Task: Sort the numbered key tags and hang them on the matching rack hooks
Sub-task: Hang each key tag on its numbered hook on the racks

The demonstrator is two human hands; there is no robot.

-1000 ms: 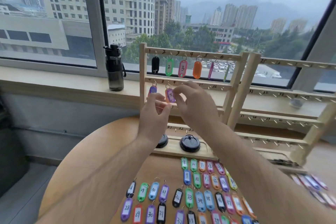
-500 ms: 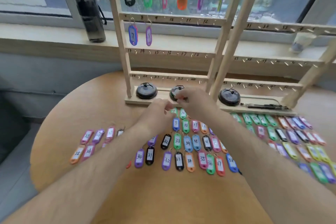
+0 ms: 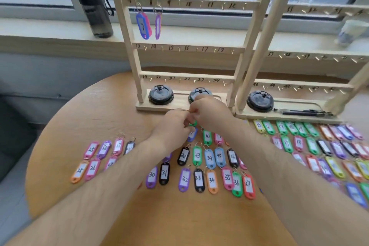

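My left hand (image 3: 174,127) and my right hand (image 3: 212,114) meet fingertip to fingertip just in front of the left wooden rack (image 3: 127,46). Both pinch a green key tag (image 3: 193,124), mostly hidden by the fingers. A blue tag (image 3: 192,135) lies right under them. On the rack, a blue tag marked 7 (image 3: 142,26) and a purple tag (image 3: 158,26) hang on the second rail; several coloured tags hang on the top rail. Rows of numbered tags (image 3: 197,156) lie flat on the round table (image 3: 99,106).
A second rack (image 3: 299,84) stands to the right, its visible hooks bare. Black round lids (image 3: 161,95) and pens (image 3: 305,113) sit on the rack bases. A dark bottle (image 3: 91,2) and a white cup (image 3: 351,32) stand on the windowsill. More tags (image 3: 311,146) cover the table's right side.
Both hands came down from the rack's second rail, where the purple tag now hangs, to the tags on the table. My view tilted down and moved closer.
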